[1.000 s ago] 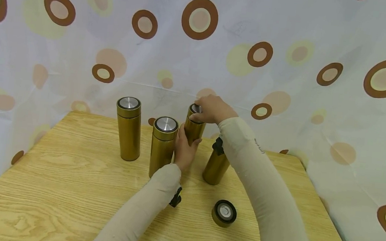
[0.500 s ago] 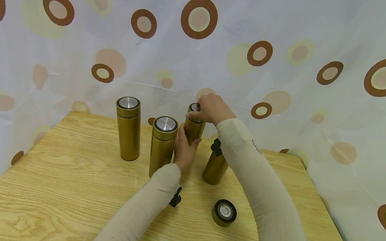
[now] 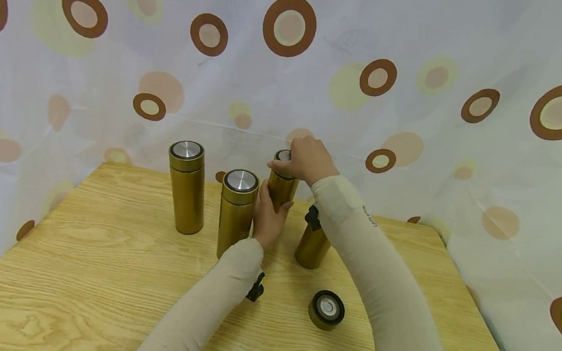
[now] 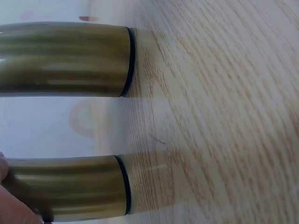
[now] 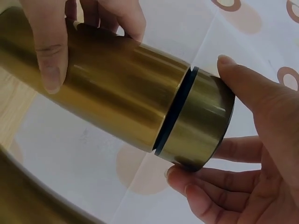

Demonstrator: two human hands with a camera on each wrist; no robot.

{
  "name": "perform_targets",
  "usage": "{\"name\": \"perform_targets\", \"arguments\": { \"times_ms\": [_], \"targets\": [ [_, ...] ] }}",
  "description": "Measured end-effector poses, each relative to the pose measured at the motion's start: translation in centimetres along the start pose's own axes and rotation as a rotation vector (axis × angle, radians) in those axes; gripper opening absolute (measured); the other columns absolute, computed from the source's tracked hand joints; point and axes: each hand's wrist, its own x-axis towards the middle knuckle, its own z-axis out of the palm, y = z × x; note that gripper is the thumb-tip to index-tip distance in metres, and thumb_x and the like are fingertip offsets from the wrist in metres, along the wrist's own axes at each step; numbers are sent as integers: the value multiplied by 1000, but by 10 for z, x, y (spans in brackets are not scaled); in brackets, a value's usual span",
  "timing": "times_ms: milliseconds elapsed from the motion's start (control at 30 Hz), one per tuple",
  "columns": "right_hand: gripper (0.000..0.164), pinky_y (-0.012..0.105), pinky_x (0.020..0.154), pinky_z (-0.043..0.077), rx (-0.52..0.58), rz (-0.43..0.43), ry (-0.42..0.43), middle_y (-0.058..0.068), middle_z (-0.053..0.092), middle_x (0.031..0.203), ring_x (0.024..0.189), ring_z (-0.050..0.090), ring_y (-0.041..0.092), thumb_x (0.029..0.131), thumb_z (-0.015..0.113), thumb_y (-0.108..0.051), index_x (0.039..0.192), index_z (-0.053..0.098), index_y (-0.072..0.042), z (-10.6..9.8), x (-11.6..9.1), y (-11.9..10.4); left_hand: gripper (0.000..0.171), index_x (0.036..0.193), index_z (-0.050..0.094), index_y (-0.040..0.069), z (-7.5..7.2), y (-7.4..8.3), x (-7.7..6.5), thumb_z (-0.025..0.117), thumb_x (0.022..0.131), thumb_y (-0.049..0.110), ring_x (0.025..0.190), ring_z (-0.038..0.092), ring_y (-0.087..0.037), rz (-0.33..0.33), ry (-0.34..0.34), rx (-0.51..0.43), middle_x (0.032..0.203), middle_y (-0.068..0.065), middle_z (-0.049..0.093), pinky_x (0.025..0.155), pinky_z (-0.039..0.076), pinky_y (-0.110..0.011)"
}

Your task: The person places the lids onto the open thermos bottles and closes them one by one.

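Note:
At the back of the table stands a gold thermos [image 3: 282,192]. My left hand [image 3: 269,219] grips its body, thumb on one side and fingers on the other, as the right wrist view also shows. My right hand [image 3: 311,158] holds the lid [image 5: 201,119] of this thermos by its rim, between the thumb and fingertips. A dark band shows between lid and body. Close to the left hand is a second capped gold thermos [image 3: 235,222]. Under my right forearm stands another gold thermos [image 3: 312,249], its top hidden by the sleeve.
A further capped gold thermos [image 3: 187,198] stands at the left. One loose lid [image 3: 326,310], inner side up, lies on the wooden table [image 3: 102,271] near the front right. Behind the table hangs a patterned cloth [image 3: 249,83].
My right hand has turned a little on the lid, its thumb swinging to the left. The right forearm has shifted slightly left. My left hand stays on the thermos.

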Motion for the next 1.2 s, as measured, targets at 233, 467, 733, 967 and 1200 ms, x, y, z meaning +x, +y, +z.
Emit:
{"name": "perform_targets", "arguments": {
  "times_ms": [233, 467, 733, 967, 1200],
  "targets": [
    [52, 37, 58, 51, -32, 54, -34, 5, 52, 67, 62, 58, 24, 86, 61, -60, 78, 59, -8, 1, -3, -3, 71, 145, 28, 1, 0, -1, 1, 69, 90, 18, 131, 41, -33, 2, -10, 3, 143, -19, 40, 111, 34, -44],
    [70, 48, 100, 44, 38, -41, -280, 15, 50, 137, 124, 49, 34, 89, 65, -47, 143, 41, -9, -7, -2, 7, 72, 147, 26, 1, 0, 0, 0, 68, 91, 18, 134, 37, -34, -21, -19, -6, 146, -20, 36, 112, 32, -45],
    [75, 49, 107, 37, 79, -281, -387, 17, 19, 157, 144, 19, 34, 88, 64, 2, 152, 30, -17, -17, 3, 23, 72, 146, 27, 0, 0, 4, 0, 69, 90, 15, 133, 40, -34, -25, -9, -16, 144, -20, 39, 111, 34, -45],
    [62, 44, 110, 36, 41, -341, -371, 11, 43, 147, 136, 37, 29, 90, 58, 7, 146, 41, -13, -22, 2, 18, 73, 146, 27, 1, -1, 6, 0, 70, 89, 15, 132, 41, -33, -33, -13, -21, 144, -20, 39, 110, 35, -44],
    [59, 42, 108, 39, -6, -334, -343, 11, 47, 144, 133, 42, 29, 90, 57, 6, 145, 43, -11, -20, 2, 13, 74, 146, 27, 0, -1, 5, -1, 70, 89, 16, 131, 42, -35, -23, -2, -16, 144, -21, 39, 109, 36, -45]
  ]
}}
